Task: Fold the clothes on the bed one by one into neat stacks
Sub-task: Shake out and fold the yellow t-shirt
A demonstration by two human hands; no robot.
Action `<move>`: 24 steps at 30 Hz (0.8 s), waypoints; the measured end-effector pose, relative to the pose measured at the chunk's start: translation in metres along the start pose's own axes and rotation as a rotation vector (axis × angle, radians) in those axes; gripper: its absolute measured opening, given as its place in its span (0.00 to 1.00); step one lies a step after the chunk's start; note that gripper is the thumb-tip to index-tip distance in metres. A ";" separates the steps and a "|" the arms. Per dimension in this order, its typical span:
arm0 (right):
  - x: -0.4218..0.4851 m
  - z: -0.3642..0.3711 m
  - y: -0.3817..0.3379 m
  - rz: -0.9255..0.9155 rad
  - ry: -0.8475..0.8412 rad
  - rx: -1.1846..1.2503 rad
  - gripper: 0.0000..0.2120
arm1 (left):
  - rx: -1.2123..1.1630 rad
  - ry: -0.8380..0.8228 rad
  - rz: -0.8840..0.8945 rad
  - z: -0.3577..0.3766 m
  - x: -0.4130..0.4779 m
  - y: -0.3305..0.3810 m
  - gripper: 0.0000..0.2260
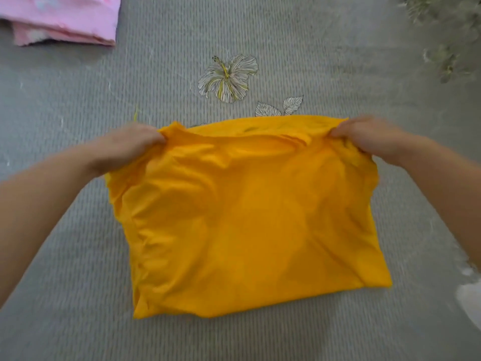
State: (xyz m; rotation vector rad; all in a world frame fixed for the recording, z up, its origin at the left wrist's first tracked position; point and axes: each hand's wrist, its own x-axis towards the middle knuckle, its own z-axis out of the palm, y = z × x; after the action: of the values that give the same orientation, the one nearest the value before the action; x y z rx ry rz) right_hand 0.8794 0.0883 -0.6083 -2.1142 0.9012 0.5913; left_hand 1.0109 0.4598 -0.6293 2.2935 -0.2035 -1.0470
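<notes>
Here, on the bed: a person folds laundry with both bare hands.
Garment: a yellow-orange cloth (pixel 247 220) lies mid-bed on the grey striped bedspread (pixel 78 256), its far edge lifted.
Left hand (pixel 130 144): grip closed on the cloth's far left corner.
Right hand (pixel 369 139): grip closed on the far right corner.
Stack: folded pink clothes (pixel 59 19) sit at the far left, well apart.
Bedspread print: a hibiscus flower (pixel 227 78) just beyond the cloth.

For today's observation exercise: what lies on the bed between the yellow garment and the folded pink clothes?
In the head view, only bare grey bedspread separates the yellow garment from the pink clothes.
</notes>
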 end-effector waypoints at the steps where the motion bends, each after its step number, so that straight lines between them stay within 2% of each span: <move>1: 0.008 0.004 0.001 -0.037 0.081 -0.007 0.15 | 0.068 0.078 0.009 0.000 0.009 -0.004 0.12; 5: 0.019 0.023 0.023 -0.122 0.260 0.078 0.10 | 0.245 0.227 -0.039 0.011 0.018 -0.027 0.21; 7: 0.020 0.027 0.036 -0.140 0.275 0.092 0.11 | 0.240 0.324 0.023 0.015 0.019 -0.031 0.17; 9: 0.026 0.027 0.043 -0.163 0.340 0.082 0.05 | 0.159 0.429 0.100 0.016 0.020 -0.031 0.11; 12: 0.036 0.018 0.042 -0.154 0.492 0.149 0.05 | 0.076 0.572 0.154 0.015 0.022 -0.028 0.13; 13: 0.039 0.016 0.043 -0.148 0.521 0.152 0.09 | 0.074 0.587 0.146 0.016 0.022 -0.027 0.15; 15: 0.036 0.014 0.046 -0.121 0.546 0.103 0.22 | 0.101 0.623 0.103 0.025 0.017 -0.028 0.18; 17: 0.022 0.020 0.055 -0.109 0.564 0.064 0.26 | 0.086 0.700 0.008 0.043 0.002 -0.032 0.21; 21: -0.034 0.053 0.091 -0.052 0.537 0.148 0.25 | -0.075 0.842 -0.214 0.104 -0.060 -0.048 0.25; 24: -0.080 0.074 0.124 0.012 0.533 0.226 0.23 | -0.308 0.871 -0.343 0.147 -0.110 -0.059 0.26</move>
State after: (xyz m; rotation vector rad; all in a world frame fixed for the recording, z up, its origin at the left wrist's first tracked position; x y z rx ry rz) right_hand 0.7258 0.1206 -0.6586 -2.0868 1.2048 -0.0841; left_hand 0.8225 0.4808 -0.6684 2.3067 0.6681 -0.1224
